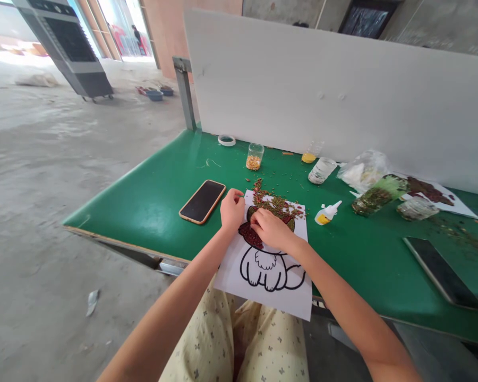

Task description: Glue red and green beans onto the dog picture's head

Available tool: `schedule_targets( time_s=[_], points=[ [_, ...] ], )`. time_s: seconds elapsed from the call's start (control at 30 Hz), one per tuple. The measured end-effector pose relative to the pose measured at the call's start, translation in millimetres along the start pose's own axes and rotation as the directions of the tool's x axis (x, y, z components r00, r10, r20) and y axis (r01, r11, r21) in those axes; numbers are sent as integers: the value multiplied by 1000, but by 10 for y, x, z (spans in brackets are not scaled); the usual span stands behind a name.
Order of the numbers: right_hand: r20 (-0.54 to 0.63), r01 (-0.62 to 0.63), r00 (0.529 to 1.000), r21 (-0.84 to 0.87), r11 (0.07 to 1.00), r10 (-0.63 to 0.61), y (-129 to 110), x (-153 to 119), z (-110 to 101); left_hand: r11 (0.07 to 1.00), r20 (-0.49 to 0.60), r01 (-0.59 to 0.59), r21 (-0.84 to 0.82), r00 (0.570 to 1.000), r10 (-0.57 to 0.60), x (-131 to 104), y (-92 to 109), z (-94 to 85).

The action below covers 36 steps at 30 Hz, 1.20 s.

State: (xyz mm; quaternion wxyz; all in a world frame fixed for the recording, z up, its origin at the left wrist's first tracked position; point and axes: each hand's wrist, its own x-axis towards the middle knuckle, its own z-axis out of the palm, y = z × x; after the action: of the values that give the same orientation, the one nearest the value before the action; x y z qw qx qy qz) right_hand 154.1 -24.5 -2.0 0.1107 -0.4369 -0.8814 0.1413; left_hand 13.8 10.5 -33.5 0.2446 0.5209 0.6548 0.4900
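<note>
A white sheet of paper (276,301) with a black outline drawing of an animal lies on the table and overhangs its front edge. Dark red beans (252,236) fill part of the drawn head, and green beans (276,204) lie heaped over the top of the sheet. My right hand (269,228) rests on the head part, fingertips pinched together at the red beans; whatever they hold is hidden. By the sheet's upper left edge my left hand (233,208) is closed with curled fingers, its contents not visible. A small glue bottle (327,214) lies right of the paper.
The green table (143,193) carries a phone (203,201) at left and a dark phone-like slab (442,271) at right. Behind are a cup of corn kernels (255,157), a tape roll (227,140), and a clear cup (322,171). A white panel (302,87) borders the back.
</note>
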Motion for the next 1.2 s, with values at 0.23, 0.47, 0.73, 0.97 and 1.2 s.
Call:
schedule_targets(
  time_s=[0.23,0.47,0.73,0.97,1.2],
  points=[
    [31,-210,977,-18,978,211,-114,18,-31,1000,7,11,13,1000,-11,4,-2,2],
    [10,-200,979,-134,971,203,-225,19,12,1000,3,15,-23,1000,-15,-7,-3,0],
    [-53,-198,979,-63,978,195,-190,25,11,1000,14,20,-15,1000,-20,-13,26,-10],
    [-95,-229,967,65,971,234,-132,12,-73,1000,17,16,4,1000,-17,-32,52,-29],
    [-53,-202,977,49,978,204,-109,19,-7,1000,23,24,20,999,-24,-17,31,-18]
  ],
)
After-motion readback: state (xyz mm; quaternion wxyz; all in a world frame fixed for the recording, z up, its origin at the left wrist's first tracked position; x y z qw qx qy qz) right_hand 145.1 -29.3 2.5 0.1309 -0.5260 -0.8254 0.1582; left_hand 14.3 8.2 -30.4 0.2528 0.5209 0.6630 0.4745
